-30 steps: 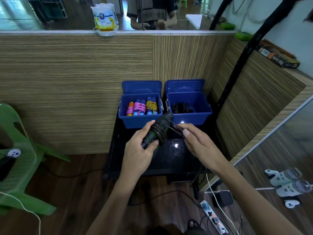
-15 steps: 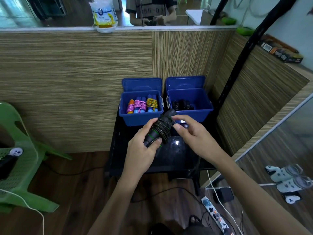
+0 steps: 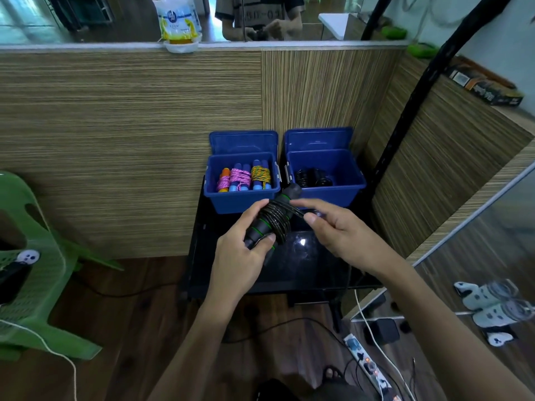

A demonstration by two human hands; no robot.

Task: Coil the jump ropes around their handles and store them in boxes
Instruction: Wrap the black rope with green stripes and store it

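Observation:
My left hand grips the black jump rope handles with green rings, tilted up toward the right, with black rope coiled around their middle. My right hand pinches the free end of that rope just right of the coil. Behind them stand two open blue boxes on a black table. The left box holds coiled pink and yellow ropes on blue and orange handles. The right box holds coiled black ropes.
A wood-grain partition rises behind and to the right of the table. A green plastic chair stands at the left. Cables and a power strip lie on the floor at lower right. A black pole leans past the right box.
My right hand has swung around the handles and now draws the rope end out to the right of the coil. My left hand keeps its grip.

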